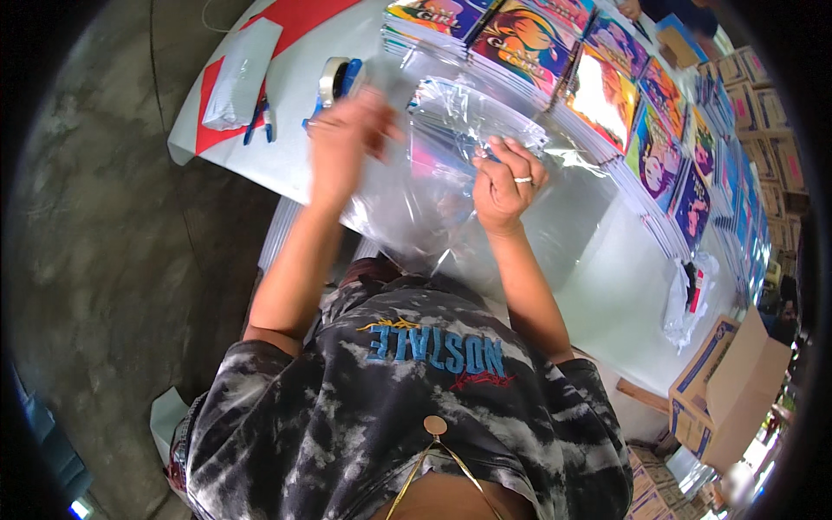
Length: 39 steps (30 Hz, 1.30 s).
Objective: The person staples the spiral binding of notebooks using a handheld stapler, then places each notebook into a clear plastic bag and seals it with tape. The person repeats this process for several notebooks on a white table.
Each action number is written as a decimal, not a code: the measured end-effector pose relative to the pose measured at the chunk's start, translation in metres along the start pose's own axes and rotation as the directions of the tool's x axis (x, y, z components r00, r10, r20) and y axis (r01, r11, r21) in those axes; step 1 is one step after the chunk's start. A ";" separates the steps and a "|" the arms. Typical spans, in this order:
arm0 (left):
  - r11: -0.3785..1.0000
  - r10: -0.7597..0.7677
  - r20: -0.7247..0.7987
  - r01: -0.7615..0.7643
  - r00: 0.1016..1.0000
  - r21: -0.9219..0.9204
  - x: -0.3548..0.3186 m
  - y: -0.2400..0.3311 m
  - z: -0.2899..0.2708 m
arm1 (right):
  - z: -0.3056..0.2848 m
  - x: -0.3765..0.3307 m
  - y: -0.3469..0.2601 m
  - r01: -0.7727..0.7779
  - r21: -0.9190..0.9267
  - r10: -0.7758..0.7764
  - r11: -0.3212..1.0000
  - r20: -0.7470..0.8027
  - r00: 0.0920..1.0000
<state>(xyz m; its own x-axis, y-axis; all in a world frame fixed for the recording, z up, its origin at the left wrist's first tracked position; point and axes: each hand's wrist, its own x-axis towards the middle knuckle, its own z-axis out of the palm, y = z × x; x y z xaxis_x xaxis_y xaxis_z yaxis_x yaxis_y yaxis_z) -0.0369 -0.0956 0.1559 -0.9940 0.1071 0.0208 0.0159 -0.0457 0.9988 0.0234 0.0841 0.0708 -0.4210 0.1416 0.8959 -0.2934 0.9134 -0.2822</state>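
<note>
A large sheet or bag of clear plastic (433, 212) lies crumpled over the near table edge and around a stack of booklets (477, 108) in front of me. My right hand (510, 180) has its fingers curled in a pinch on the plastic at the stack's near side. Smeared by motion, my left hand (351, 134) is raised over the table, left of the stack, and its fingers cannot be made out. Just beyond it stands a blue tape dispenser (336, 80) with a roll of tape, partly hidden by that hand.
Rows of stacked colourful booklets (529, 48) fill the table's far and right side. A white packet (243, 78) and pens (263, 120) lie at the left on red sheets. An open carton (715, 381) stands at the right, below a crumpled white plastic bag (689, 299).
</note>
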 end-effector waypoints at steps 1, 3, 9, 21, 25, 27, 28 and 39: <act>0.994 -0.089 0.146 0.097 0.985 -0.048 -0.022 0.010 0.029 | 0.000 0.002 -0.001 0.001 0.002 -0.001 1.000 0.004 1.000; 0.942 -0.335 0.196 0.333 0.921 0.049 -0.038 -0.024 0.059 | -0.002 0.002 0.001 -0.003 0.050 0.003 0.999 -0.002 1.000; 0.910 -0.412 0.214 0.414 0.886 0.039 -0.041 -0.042 0.057 | -0.020 0.021 -0.007 -0.055 -0.150 0.100 0.987 0.316 0.944; 0.752 -0.658 0.153 0.653 0.738 0.084 -0.007 -0.177 -0.015 | -0.061 0.050 -0.024 -0.127 -0.105 0.164 0.986 0.599 0.784; 0.458 -0.635 0.591 0.859 0.497 -0.229 -0.002 -0.106 -0.035 | -0.074 0.037 -0.040 -0.105 -0.116 0.156 0.988 0.677 0.720; 0.330 -0.645 0.705 0.940 0.294 -0.089 0.003 -0.079 -0.017 | -0.090 0.007 -0.058 0.005 -0.070 0.048 0.998 0.731 0.681; 0.445 -0.699 0.637 0.895 0.326 0.030 -0.003 -0.078 -0.004 | -0.098 -0.016 -0.058 0.016 -0.040 0.016 0.999 0.680 0.733; 0.643 -0.467 0.823 0.763 0.322 0.066 -0.120 -0.088 0.209 | -0.205 -0.128 -0.048 -0.388 0.914 0.993 -0.118 0.099 -0.068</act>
<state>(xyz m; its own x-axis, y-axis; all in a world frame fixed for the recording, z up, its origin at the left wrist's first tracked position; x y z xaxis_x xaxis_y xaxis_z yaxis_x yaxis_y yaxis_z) 0.1033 0.1036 0.0744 -0.2389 0.8735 -0.4242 -0.7413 0.1182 0.6607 0.2675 0.1002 0.0396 -0.3477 0.8592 -0.3753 -0.5869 -0.5116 -0.6276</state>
